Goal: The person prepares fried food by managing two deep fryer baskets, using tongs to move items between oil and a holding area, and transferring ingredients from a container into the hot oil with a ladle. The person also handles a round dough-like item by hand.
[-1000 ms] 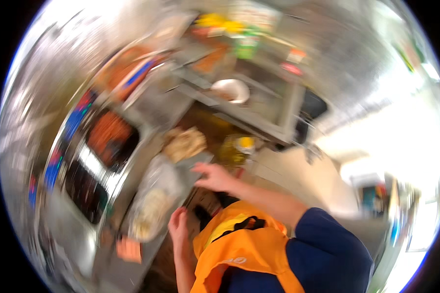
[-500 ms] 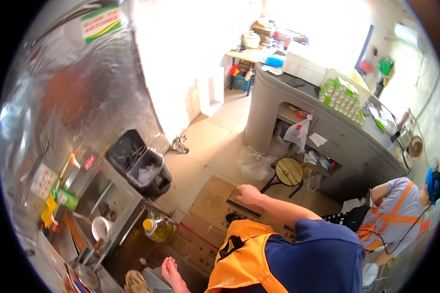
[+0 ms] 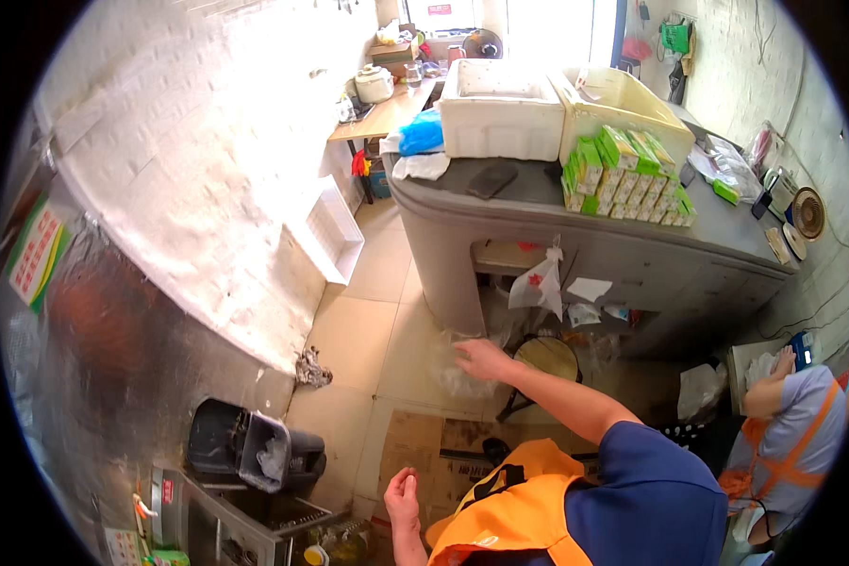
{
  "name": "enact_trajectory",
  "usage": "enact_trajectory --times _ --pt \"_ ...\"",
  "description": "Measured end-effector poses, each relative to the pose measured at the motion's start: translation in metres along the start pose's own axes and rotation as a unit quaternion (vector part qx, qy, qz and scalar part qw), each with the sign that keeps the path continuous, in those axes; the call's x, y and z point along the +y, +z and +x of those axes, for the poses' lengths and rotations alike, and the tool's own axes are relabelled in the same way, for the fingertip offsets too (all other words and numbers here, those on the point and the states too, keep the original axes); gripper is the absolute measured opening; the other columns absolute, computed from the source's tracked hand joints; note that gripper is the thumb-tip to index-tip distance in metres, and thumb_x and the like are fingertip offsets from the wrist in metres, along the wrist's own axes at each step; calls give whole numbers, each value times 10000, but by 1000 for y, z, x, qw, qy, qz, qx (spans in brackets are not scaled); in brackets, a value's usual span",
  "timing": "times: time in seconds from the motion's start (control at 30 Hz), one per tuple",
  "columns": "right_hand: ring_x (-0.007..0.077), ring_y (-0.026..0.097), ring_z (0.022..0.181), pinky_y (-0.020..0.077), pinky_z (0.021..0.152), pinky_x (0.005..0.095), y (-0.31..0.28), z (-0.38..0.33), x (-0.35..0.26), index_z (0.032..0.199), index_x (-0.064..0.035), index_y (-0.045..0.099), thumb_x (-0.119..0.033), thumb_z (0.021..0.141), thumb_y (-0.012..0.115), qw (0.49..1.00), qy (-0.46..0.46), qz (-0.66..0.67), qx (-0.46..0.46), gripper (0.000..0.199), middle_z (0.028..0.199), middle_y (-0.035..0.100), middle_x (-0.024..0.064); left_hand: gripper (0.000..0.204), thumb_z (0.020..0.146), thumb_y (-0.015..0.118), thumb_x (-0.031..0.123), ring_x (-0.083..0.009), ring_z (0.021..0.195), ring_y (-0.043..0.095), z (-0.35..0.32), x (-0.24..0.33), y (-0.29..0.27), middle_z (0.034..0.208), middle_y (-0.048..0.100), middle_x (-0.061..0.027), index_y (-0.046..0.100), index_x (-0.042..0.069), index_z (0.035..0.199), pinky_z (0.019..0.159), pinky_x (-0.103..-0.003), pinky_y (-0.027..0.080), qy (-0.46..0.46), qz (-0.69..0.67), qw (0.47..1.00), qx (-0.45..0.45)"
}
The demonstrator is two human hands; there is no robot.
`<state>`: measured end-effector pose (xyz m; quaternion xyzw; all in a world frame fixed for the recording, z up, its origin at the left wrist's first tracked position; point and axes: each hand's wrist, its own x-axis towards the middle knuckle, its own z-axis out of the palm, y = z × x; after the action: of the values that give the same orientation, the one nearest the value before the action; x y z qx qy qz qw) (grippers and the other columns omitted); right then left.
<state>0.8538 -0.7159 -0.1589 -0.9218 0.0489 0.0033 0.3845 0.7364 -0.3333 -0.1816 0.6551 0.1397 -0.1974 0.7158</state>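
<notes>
My right arm reaches out over the floor from a dark blue sleeve. At its end my right hand point(image 3: 482, 360) hangs in the air with its fingers loosely apart and nothing in them. It overlaps a clear plastic bag point(image 3: 462, 363) on the floor, beside a round wooden-topped stool point(image 3: 549, 358). Lower and to the left, my left hand point(image 3: 403, 498) is raised with its fingers curled together, and no object shows in it. Below it lies flattened cardboard point(image 3: 407, 443). My orange apron point(image 3: 524, 505) fills the bottom middle.
A grey counter point(image 3: 547, 203) crosses ahead, bearing white bins point(image 3: 505, 127) and stacked green-and-white boxes point(image 3: 623, 179). Left stand an open black trash bin point(image 3: 275, 453) and a metal sink unit point(image 3: 219, 519). At right, another person point(image 3: 792, 424) in orange straps works beside a small table.
My view has swung up and ahead, so the counter shows more fully. Against it, my right hand now sits near the stool and plastic bag. My left hand has come higher beside the apron.
</notes>
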Motion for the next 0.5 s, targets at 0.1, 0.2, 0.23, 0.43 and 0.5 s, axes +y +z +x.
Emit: enact_trajectory --times 0.1,0.2,0.23,0.43,0.5 --pt "456 672 1003 532 880 525 -61 109 -20 1239 14 679 -289 971 632 980 -111 38 160 407 1046 709 282 297 1012 619 27 -184 1126 673 47 35 27 1218 707 -136 619 -60 1296 998 -309 539 16 29 999 -24" --pt "458 671 980 539 867 525 -133 244 -42 1052 25 702 -316 974 636 960 -117 13 254 356 975 704 273 298 1016 618 38 -185 1125 676 91 69 30 1225 708 -134 619 -64 1296 1000 -310 538 15 61 998 -30" --pt "456 671 961 538 858 528 -154 285 -42 971 28 677 -317 953 659 938 -135 15 318 346 960 694 276 299 1018 616 42 -186 1125 677 110 82 33 1227 709 -134 618 -65 1296 1000 -311 538 17 74 996 -41" --pt "387 701 978 572 863 456 -194 456 -5 907 -57 711 -295 943 660 849 -8 -187 493 246 998 724 153 361 1041 623 155 -263 1193 668 254 157 47 1299 684 -173 594 -40 1344 1026 -388 536 6 127 976 -177" --pt "372 706 969 576 850 448 -194 481 40 897 -86 721 -274 961 630 850 72 -222 472 218 977 730 126 358 1042 616 152 -258 1179 669 317 197 80 1270 692 -176 599 -71 1321 1013 -385 541 13 101 966 -237"
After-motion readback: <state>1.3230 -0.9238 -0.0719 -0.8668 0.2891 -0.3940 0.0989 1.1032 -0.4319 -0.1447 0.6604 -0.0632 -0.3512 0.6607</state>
